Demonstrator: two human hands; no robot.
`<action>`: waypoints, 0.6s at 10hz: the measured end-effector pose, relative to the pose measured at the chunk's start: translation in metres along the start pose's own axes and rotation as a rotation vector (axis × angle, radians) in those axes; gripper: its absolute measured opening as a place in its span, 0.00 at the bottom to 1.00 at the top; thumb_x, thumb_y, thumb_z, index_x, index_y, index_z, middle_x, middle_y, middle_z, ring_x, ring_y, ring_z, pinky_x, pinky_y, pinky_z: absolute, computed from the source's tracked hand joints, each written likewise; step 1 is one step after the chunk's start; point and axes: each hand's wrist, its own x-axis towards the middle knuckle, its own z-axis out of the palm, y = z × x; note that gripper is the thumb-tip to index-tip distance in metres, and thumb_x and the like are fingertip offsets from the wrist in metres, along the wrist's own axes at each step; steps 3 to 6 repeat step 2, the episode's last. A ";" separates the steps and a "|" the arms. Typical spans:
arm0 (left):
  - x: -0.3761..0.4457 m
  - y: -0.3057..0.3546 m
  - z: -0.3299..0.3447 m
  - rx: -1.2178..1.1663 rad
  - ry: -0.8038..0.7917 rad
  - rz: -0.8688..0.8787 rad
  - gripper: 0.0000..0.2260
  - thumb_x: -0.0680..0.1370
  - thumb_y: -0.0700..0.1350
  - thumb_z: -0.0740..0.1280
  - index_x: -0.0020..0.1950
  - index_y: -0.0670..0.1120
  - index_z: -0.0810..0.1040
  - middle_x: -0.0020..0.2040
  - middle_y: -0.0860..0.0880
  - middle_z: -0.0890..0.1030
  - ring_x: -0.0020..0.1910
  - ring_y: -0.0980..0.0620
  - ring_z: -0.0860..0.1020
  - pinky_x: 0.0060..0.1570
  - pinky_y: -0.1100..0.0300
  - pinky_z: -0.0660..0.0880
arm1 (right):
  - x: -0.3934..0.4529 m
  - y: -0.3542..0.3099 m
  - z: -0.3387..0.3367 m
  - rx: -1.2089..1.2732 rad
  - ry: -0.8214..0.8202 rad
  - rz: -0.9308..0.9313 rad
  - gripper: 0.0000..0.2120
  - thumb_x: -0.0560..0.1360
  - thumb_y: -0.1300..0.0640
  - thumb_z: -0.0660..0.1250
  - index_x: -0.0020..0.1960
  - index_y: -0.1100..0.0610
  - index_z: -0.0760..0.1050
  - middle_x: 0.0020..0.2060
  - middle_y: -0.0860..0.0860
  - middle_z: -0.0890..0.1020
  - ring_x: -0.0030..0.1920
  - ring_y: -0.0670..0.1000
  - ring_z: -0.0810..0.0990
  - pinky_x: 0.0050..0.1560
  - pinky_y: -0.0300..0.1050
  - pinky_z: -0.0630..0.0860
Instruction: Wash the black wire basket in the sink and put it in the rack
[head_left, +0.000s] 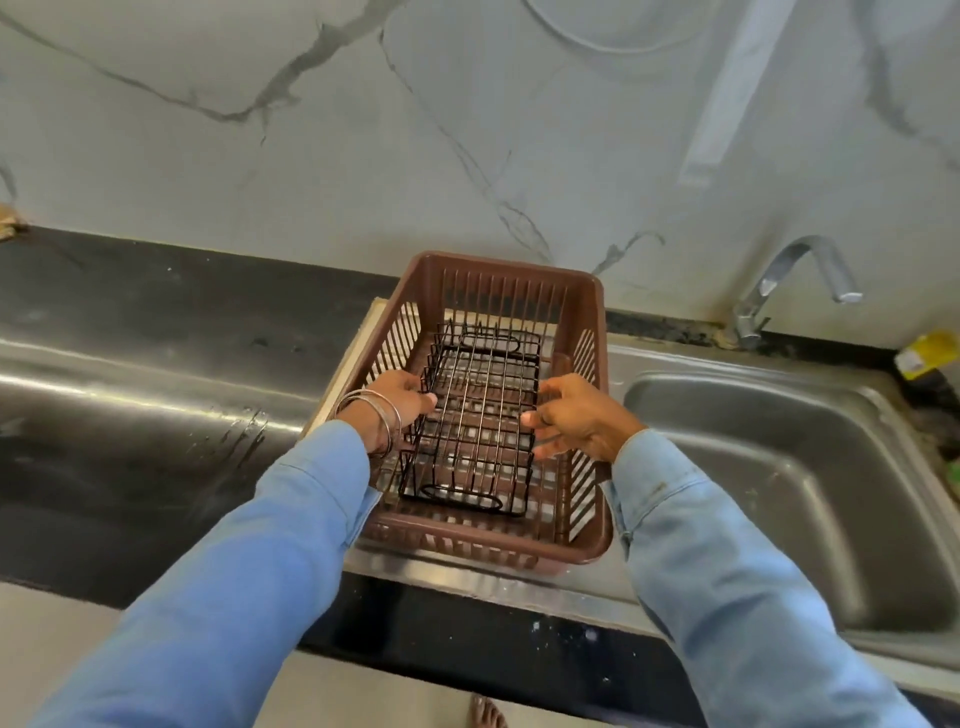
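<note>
The black wire basket (475, 415) lies inside the brown plastic rack (592, 332), which stands on the steel drainboard left of the sink (789, 467). My left hand (400, 402), with bangles on the wrist, grips the basket's left rim. My right hand (574, 418) is at the basket's right rim, its thumb and fingers curled around the edge wires. Both arms wear light blue sleeves.
A chrome tap (795, 280) rises behind the sink at the right. A yellow object (927, 353) sits at the far right edge. The steel drainboard (156, 405) and black counter (182, 291) stretch to the left. A marble wall stands behind.
</note>
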 end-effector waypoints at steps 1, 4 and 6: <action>-0.007 0.020 -0.013 0.321 0.097 0.142 0.18 0.79 0.47 0.66 0.68 0.44 0.74 0.62 0.42 0.77 0.56 0.42 0.79 0.54 0.53 0.77 | -0.024 -0.012 -0.010 -0.073 0.057 -0.115 0.26 0.74 0.65 0.67 0.71 0.64 0.64 0.53 0.60 0.77 0.57 0.64 0.79 0.49 0.54 0.81; -0.013 0.047 -0.022 0.379 0.139 0.404 0.13 0.78 0.49 0.67 0.61 0.48 0.79 0.61 0.46 0.80 0.55 0.45 0.80 0.62 0.50 0.74 | -0.050 -0.022 -0.020 -0.039 0.207 -0.320 0.15 0.76 0.66 0.65 0.62 0.65 0.72 0.51 0.61 0.80 0.46 0.59 0.83 0.45 0.51 0.82; -0.013 0.047 -0.022 0.379 0.139 0.404 0.13 0.78 0.49 0.67 0.61 0.48 0.79 0.61 0.46 0.80 0.55 0.45 0.80 0.62 0.50 0.74 | -0.050 -0.022 -0.020 -0.039 0.207 -0.320 0.15 0.76 0.66 0.65 0.62 0.65 0.72 0.51 0.61 0.80 0.46 0.59 0.83 0.45 0.51 0.82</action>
